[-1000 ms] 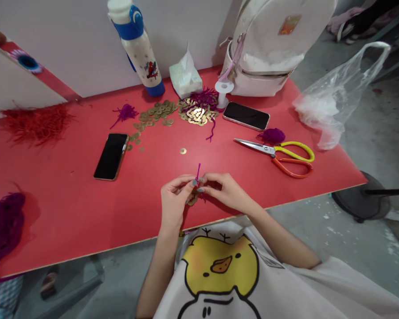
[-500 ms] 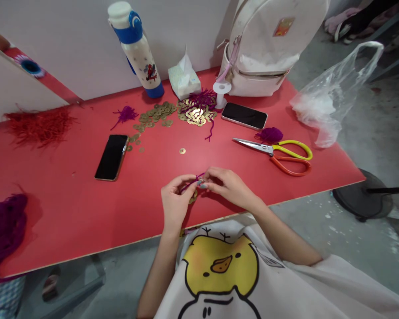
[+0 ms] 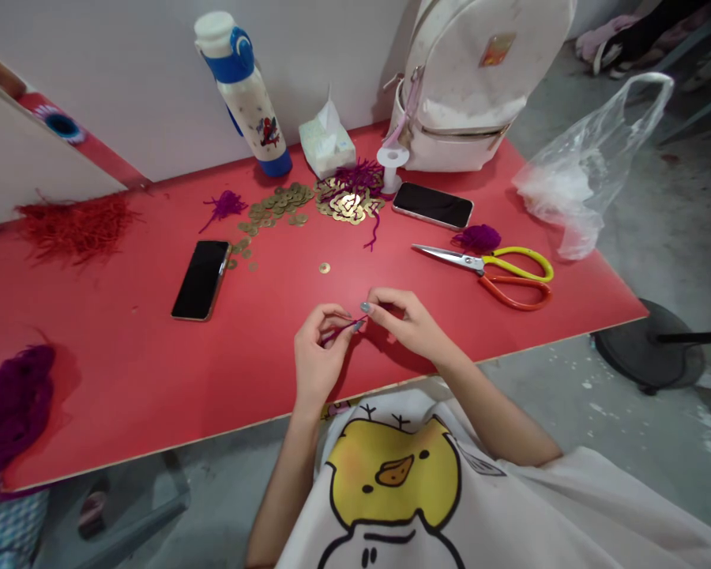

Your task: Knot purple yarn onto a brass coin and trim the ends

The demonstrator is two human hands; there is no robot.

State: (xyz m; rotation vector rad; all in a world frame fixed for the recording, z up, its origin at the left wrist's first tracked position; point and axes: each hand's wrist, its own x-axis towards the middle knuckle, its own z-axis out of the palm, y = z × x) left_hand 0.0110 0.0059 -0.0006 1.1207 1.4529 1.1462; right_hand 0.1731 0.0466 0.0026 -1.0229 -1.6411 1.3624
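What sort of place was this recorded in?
Probably an informal handicraft workspace: scissors, a large purple yarn bundle at the left, and scattered gold-coloured discs share one tabletop.

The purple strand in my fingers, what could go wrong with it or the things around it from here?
The purple strand might slip: only your left hand clearly pinches it, and whether your right hand grips it is too small to tell. The lone gold disc could get knocked, lying loose on the red table just beyond your hands. The scissors could snag the small purple bundle close beside them if lifted carelessly.
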